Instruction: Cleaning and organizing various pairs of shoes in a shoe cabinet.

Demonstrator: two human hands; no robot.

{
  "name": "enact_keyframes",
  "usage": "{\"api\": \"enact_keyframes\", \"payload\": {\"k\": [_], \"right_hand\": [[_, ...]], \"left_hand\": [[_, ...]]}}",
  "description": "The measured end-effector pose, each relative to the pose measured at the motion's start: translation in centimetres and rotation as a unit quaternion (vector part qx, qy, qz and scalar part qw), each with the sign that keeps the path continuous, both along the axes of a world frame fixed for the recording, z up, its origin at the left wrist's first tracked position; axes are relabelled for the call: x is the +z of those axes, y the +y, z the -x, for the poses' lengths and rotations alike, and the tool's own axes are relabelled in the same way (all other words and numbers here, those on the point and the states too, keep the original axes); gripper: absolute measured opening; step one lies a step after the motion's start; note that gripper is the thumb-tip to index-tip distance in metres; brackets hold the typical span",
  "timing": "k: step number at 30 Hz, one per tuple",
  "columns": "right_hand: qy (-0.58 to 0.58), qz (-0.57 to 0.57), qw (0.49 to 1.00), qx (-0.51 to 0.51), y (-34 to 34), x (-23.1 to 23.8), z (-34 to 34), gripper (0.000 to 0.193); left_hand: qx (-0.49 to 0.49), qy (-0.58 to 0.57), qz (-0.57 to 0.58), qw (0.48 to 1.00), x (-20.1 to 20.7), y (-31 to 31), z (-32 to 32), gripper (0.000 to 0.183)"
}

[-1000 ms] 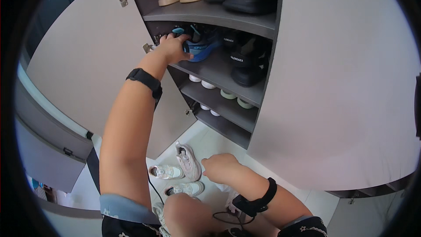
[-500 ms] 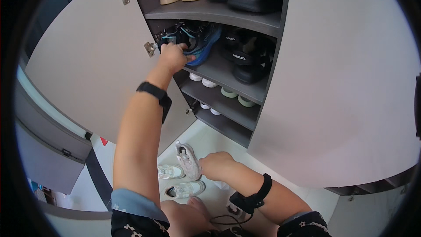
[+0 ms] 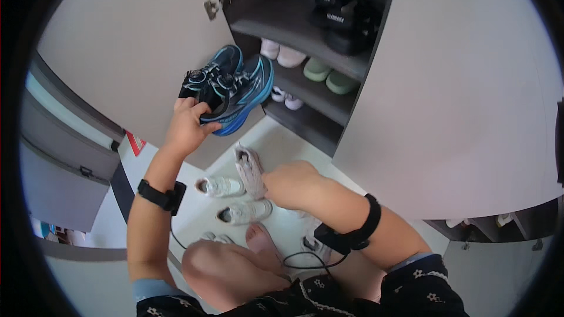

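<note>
My left hand (image 3: 189, 124) grips a pair of black and blue sneakers (image 3: 232, 88) by their heels, held in the air in front of the open shoe cabinet (image 3: 305, 29). My right hand (image 3: 291, 183) is lower, closed on a pale grey sneaker (image 3: 249, 167) that stands tilted on its side on the white floor. Two small white shoes (image 3: 220, 186) (image 3: 244, 212) lie on the floor just left of and below that hand. Both wrists wear black bands.
The cabinet shelves hold black sandals (image 3: 343, 14), pink and green slippers (image 3: 305, 64) and small white shoes (image 3: 285, 98). The open cabinet door (image 3: 135, 35) stands at left, a closed door (image 3: 464, 94) at right. My knee (image 3: 226, 270) is at the bottom.
My left hand has drawn the black and blue sneakers out of the shelf and down toward me. The view has tilted down. My right hand stays on the grey sneaker.
</note>
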State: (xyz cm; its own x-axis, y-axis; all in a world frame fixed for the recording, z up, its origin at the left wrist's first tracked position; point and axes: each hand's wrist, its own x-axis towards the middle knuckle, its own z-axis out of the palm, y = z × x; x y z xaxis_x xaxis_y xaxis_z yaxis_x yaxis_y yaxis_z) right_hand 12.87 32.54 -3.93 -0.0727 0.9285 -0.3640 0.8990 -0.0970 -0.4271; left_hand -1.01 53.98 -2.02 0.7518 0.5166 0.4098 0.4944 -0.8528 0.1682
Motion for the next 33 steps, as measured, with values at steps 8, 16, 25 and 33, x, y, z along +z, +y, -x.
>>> {"api": "enact_keyframes", "payload": {"k": [8, 16, 25, 33], "right_hand": [[-0.035, 0.030, 0.996, 0.072, -4.0, 1.8, 0.0, 0.025], [-0.031, 0.064, 0.996, 0.055, -4.9, 1.3, -1.3, 0.028], [0.043, 0.193, 0.980, 0.037, -1.4, -0.1, -3.6, 0.027], [-0.007, 0.278, 0.960, -0.036, 1.0, -3.0, -5.7, 0.043]], "left_hand": [[-0.159, 0.295, 0.087, 0.938, -6.6, -2.8, 0.2, 0.034], [-0.093, 0.218, 0.155, 0.959, -19.0, -6.0, -13.2, 0.035], [0.092, 0.050, 0.358, 0.928, -29.4, -8.8, -25.6, 0.026], [-0.001, 0.082, 0.558, 0.826, -31.5, -8.5, -32.2, 0.040]]}}
